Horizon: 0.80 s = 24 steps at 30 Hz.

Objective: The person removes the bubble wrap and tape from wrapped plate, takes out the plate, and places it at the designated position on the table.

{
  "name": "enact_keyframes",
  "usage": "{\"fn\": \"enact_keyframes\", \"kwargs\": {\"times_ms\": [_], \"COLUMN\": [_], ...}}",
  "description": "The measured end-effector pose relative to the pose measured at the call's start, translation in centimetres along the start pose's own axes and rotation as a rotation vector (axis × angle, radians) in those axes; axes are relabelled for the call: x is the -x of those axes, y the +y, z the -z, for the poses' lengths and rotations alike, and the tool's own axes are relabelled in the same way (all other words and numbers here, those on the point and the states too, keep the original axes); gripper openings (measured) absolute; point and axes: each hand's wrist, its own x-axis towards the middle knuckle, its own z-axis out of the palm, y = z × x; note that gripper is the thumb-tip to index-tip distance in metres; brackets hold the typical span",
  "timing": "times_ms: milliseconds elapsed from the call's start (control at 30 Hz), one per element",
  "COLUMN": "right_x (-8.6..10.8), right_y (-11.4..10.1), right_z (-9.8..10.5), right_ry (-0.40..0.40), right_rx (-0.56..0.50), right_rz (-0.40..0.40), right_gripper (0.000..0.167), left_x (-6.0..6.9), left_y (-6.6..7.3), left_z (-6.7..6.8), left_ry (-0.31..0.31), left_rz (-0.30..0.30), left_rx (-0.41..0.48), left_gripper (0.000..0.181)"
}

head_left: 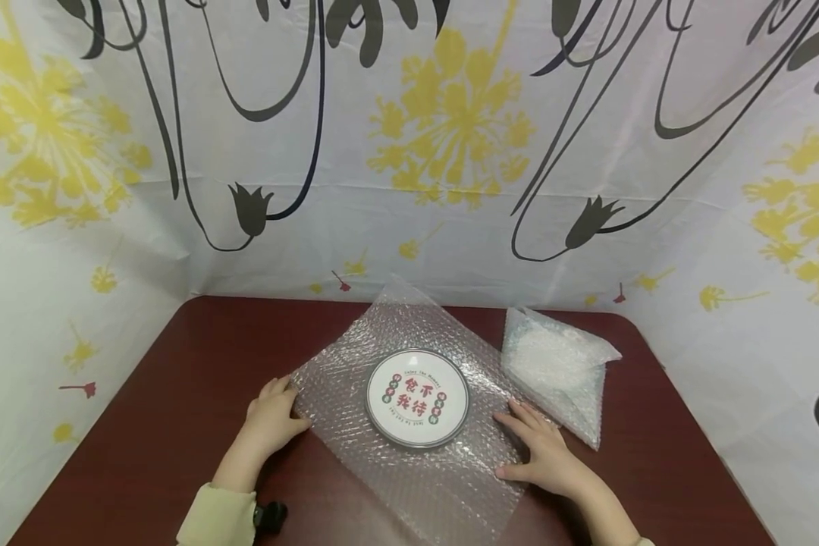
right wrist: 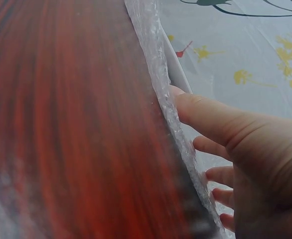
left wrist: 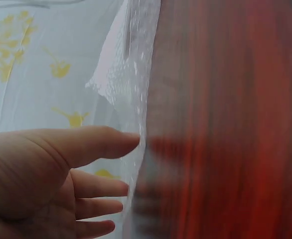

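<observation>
A round white plate (head_left: 416, 434) with a dark rim and red and green printed characters lies face up on a sheet of bubble wrap (head_left: 337, 371). The sheet is spread flat with its corners turned diagonally. At its left corner my left hand (head_left: 268, 425) touches the edge, thumb and fingers extended. Over on the right side my right hand (head_left: 546, 451) rests on the sheet with fingers spread. The right wrist view shows the thumb (right wrist: 201, 109) at the wrap's edge, close to the plate's side (right wrist: 175, 62). Neither hand grips the plate.
A bubble-wrapped bundle (head_left: 553, 364) lies at the back right, its contents blurred by the wrap. The dark red table (head_left: 198, 364) is enclosed by a white patterned cloth (head_left: 355, 227) at the back and sides. A small black object (head_left: 271, 517) is at the left wrist.
</observation>
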Motion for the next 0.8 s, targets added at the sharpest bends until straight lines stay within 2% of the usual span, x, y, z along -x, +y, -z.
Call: {"fn": "enact_keyframes", "kwargs": {"times_ms": [133,400,533,800], "right_x": [0.0,0.0,0.0,0.0], "right_y": [0.0,0.0,0.0,-0.1], "right_z": [0.0,0.0,0.0,0.1], "right_ry": [0.001,0.011,0.014,0.003], "right_rx": [0.001,0.017,0.021,0.013], "right_rz": [0.007,0.020,0.022,0.013], "right_gripper": [0.088,0.086,0.086,0.086], "left_x": [0.3,0.2,-0.2,-0.9], "left_y": [0.8,2.4,3.4,5.6], "left_z": [-0.2,-0.2,-0.2,-0.5], "left_ry": [0.031,0.060,0.065,0.060], "left_rz": [-0.053,-0.106,-0.101,-0.073], "left_rx": [-0.042,0.037,0.113,0.195], "left_gripper": [0.053,0.041,0.041,0.039]}}
